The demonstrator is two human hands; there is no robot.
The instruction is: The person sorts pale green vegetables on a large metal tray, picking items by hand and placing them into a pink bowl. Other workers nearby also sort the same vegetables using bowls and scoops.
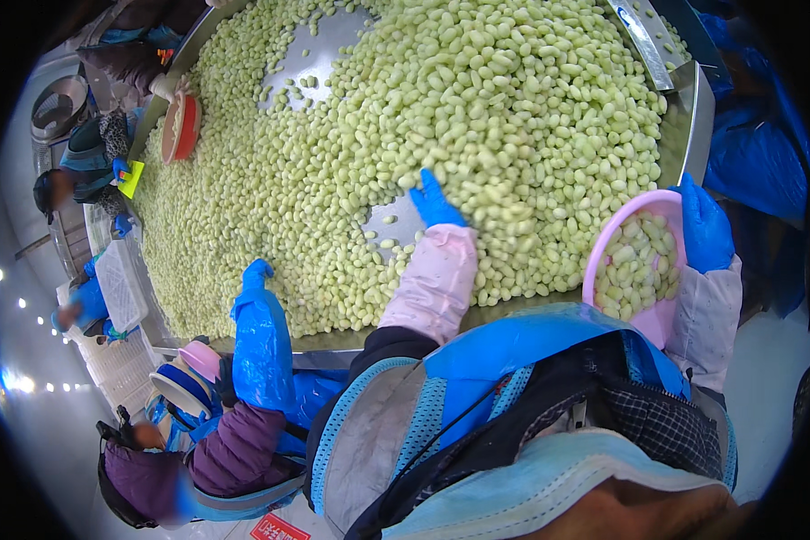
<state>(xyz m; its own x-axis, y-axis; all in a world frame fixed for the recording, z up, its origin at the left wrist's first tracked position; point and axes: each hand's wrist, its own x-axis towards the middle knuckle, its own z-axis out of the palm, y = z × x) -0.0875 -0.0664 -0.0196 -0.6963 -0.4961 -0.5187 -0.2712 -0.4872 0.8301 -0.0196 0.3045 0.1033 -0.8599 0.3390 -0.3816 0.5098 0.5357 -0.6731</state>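
A deep layer of pale green, oval, grape-like fruits (391, 128) covers a metal sorting table. My left hand (436, 202), in a blue glove and pink sleeve, reaches onto the fruits beside a small bare patch of metal (395, 219); its fingers are spread and I see nothing held in them. At the table's near right edge, my right hand (705, 226), also blue-gloved, holds the rim of a pink plastic basket (597, 253) that is tilted and partly filled with the same fruits. Some fruits just right of my left hand look blurred.
A co-worker's blue-gloved hand (256, 273) reaches over the table at my left. Across the far left edge, other co-workers stand near a red basket (187, 128), a yellow item (130, 179) and a white crate (121, 283). The raised metal table wall (698, 128) bounds the right.
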